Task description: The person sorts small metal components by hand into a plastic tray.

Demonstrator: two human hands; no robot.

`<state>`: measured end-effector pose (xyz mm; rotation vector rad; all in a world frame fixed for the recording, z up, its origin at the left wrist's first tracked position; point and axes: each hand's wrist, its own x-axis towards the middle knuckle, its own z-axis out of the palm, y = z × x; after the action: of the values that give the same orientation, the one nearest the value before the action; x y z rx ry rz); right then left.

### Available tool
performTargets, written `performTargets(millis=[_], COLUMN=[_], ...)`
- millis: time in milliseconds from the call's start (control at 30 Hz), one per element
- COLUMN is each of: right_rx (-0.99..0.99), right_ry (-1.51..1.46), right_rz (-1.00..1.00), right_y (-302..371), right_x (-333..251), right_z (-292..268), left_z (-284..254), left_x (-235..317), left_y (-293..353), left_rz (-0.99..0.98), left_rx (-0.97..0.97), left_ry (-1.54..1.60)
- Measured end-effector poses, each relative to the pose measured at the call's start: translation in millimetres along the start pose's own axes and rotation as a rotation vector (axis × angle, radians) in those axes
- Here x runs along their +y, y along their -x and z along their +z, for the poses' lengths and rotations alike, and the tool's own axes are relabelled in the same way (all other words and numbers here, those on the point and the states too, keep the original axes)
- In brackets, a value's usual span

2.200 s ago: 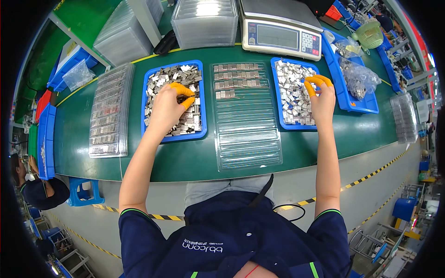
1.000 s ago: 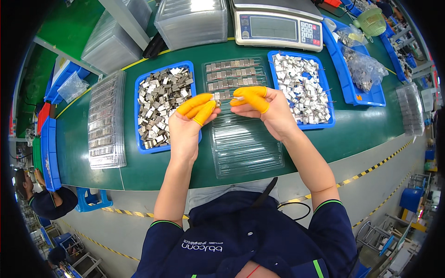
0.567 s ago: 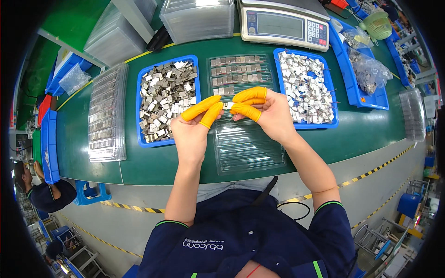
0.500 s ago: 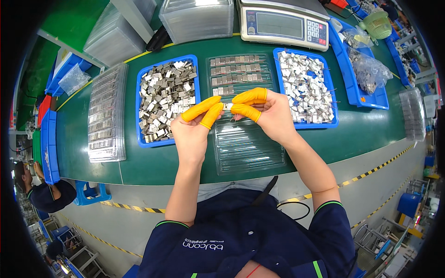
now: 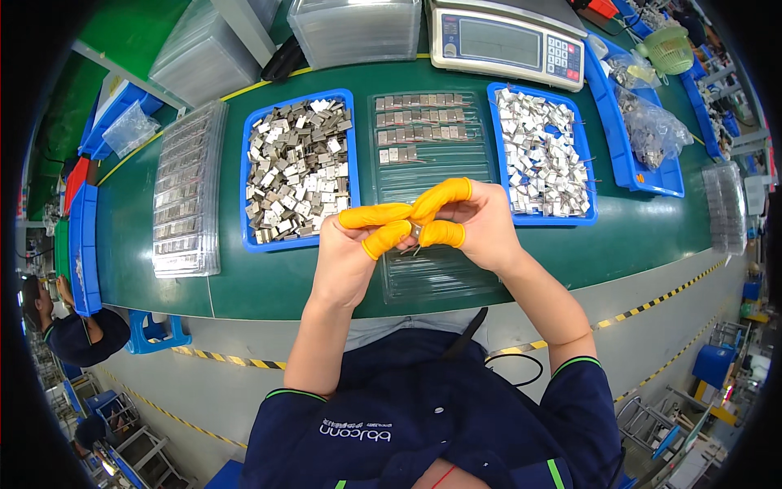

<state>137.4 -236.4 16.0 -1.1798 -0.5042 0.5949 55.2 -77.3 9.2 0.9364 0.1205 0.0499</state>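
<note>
Both hands pinch closed on a small metal part, mostly hidden between yellow-covered fingertips

I have a green workbench running across my view, its front edge bowed by the lens. Near its left end lies a stack of clear trays; beside it sits a blue bin. A ribbed clear tray lies flat in the middle — just left of a second blue bin. Along the back I see a tall clear stack and a weighing scale. A longer blue container rests farther right. More clear trays show at the right end — I can't tell whether they stand on the bench.
</note>
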Motion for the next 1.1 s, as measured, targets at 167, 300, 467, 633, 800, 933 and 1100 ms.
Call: performTargets(millis=[167,300,467,633,800,933,1100], right_rx=[0.091,0.187,0.346,0.238,0.188,0.208,0.267], right_ry=[0.211,0.669,0.933,1.319,1.084,1.062,1.147], right_rz=[-0.082,-0.273,-0.557,-0.858,-0.81,-0.837,-0.791], right_y=[8.8,9.1,9.7,7.1,7.9,8.9,14.5], right_x=[-3.1,-8.5,10.7,5.2,7.5,10.3,1.4], right_z=[10.0,19.5,12.6,8.5,8.1,1.7,6.2], left_z=[5.8,12.3,21.0,14.9,12.2,14.8,12.5], left_x=[-5.7,-7.4,-14.5,-22.4,-32.1,-37.3,-36.9], left_y=[4.6,-3.4,-10.7,-0.2,3.4,0.5,-5.5], left_rz=[0.05,0.173,0.261,0.366,0.238,0.306,0.392], left_rx=[0.072,0.213,0.274,0.187,0.197,0.206,0.21], left_ry=[0.011,-0.049,-0.14,-0.699,-0.537,-0.652,-0.707])
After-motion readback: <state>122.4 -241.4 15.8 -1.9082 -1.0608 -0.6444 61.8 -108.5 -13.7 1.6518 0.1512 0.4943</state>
